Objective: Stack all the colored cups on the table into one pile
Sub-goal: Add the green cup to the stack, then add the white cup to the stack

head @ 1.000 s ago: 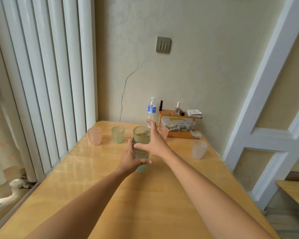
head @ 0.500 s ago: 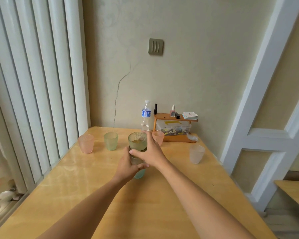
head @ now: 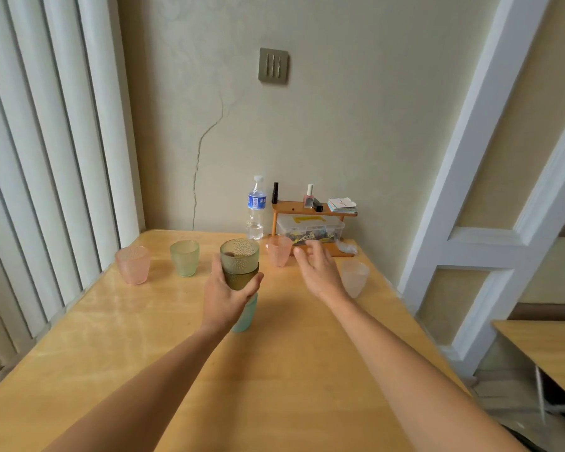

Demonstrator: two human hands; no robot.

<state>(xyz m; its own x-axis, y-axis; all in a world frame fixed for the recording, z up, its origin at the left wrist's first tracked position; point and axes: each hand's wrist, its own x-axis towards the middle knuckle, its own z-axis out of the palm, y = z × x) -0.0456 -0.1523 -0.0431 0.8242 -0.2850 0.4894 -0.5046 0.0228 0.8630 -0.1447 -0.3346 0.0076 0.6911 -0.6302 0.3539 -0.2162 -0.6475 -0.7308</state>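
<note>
A pile of cups (head: 239, 262) stands mid-table: a green cup on top, a darker olive one under it, a teal one at the bottom. My left hand (head: 224, 293) wraps around the pile's middle. My right hand (head: 318, 272) hovers open to the right of the pile, its fingers spread, just short of a pink cup (head: 279, 251). A second pink cup (head: 133, 264) and a light green cup (head: 184, 258) stand at the back left. A clear frosted cup (head: 355, 278) stands near the table's right edge, behind my right wrist.
A water bottle (head: 255, 208) and a small wooden shelf (head: 313, 212) with little bottles, cards and a plastic box stand against the back wall. White vertical blinds (head: 46, 158) run along the table's left side. The wooden table (head: 144, 321) drops off at the right.
My right hand has let go of the top green cup and moved right toward the pink cup. The left hand still holds the pile.
</note>
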